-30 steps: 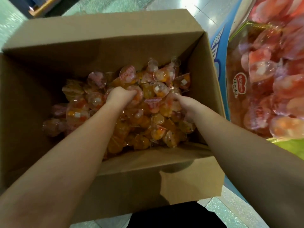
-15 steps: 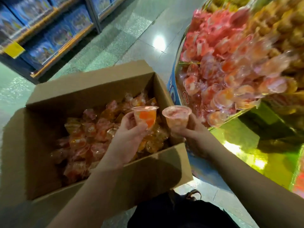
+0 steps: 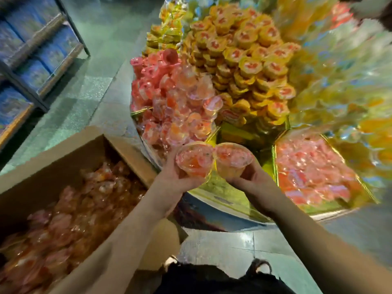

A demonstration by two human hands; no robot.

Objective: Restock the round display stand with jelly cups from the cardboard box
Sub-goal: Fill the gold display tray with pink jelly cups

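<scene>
Gripping one jelly cup each, the left hand (image 3: pixel 177 180) and right hand (image 3: pixel 253 180) hold them side by side, rims touching, above the near rim of the round display stand (image 3: pixel 222 205). The left jelly cup (image 3: pixel 194 161) and right jelly cup (image 3: pixel 233 162) tilt toward the camera, sealed lids up. Heaped pink jelly cups (image 3: pixel 176 111) lie just beyond. The cardboard box (image 3: pixel 70 149) stands open at left, just beside the stand.

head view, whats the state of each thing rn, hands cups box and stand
left hand: grips a jelly cup, upright, sealed
right hand: grips second jelly cup, upright, sealed
cardboard box: open, cups inside
round display stand: pink cups piled, yellow cups stacked
</scene>
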